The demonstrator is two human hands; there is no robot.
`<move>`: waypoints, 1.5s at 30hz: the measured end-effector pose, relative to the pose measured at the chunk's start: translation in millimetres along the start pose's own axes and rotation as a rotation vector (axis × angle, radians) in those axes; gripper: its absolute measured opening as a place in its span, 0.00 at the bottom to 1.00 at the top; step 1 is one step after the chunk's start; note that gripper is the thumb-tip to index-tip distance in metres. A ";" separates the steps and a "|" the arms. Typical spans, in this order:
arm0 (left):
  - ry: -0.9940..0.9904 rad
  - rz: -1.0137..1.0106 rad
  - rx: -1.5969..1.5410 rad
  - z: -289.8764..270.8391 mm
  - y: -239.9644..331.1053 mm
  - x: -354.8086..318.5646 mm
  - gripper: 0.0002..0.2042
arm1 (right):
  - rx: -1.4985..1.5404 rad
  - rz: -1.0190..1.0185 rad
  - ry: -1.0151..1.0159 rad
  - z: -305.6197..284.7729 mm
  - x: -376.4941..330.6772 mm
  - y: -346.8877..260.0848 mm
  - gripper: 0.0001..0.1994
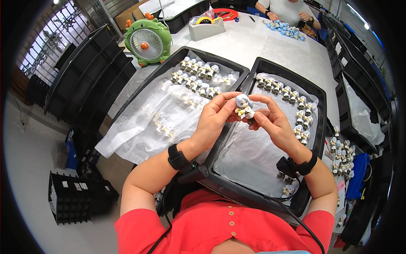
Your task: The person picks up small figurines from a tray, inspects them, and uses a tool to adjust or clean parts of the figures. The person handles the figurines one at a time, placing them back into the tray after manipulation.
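While raised above the right black tray (318, 98), pinching one small white-haired figurine (244, 106) between left hand (213, 120) and right hand (272, 118), fingertips closed on it from both sides.

Your only packaging in view is a brown cardboard box (132, 14) at the far left edge of the worktop (249, 42), behind the green fan (148, 41).

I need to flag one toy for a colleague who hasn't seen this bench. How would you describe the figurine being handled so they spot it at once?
Start at the two black plastic trays lined with clear film on the grey table. Above the gap between them, the left hand and right hand meet around one small white-haired figurine. It alone is lifted and pinched in fingers; its lookalikes sit in rows in the trays.
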State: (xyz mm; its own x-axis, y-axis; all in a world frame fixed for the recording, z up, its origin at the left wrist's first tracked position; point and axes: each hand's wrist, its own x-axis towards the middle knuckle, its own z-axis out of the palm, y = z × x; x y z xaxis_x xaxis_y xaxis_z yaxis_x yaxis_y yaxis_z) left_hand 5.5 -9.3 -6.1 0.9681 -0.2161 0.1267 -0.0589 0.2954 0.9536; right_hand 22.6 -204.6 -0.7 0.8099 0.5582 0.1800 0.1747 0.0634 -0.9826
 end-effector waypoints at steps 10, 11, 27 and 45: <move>0.004 -0.020 -0.028 -0.6 -0.9 0.5 0.15 | -0.037 -0.038 0.026 1.4 0.9 1.5 0.17; 0.006 -0.026 -0.029 -0.5 -0.4 0.5 0.15 | -0.057 -0.038 0.019 0.7 0.8 1.5 0.17; 0.070 -0.109 -0.055 3.8 -0.2 -2.0 0.18 | -0.177 -0.097 0.084 0.3 1.3 9.3 0.19; 0.297 0.302 -0.131 -17.4 46.2 32.5 0.18 | -0.278 -0.237 0.090 1.3 0.1 1.5 0.21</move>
State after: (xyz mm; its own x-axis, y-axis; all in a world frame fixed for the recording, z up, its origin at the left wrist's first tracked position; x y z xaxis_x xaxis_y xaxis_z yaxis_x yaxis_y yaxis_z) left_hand 38.5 13.5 37.3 0.9415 0.1687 0.2919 -0.3366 0.4242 0.8407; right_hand 22.2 -203.4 -2.3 0.7726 0.4796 0.4160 0.4984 -0.0521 -0.8654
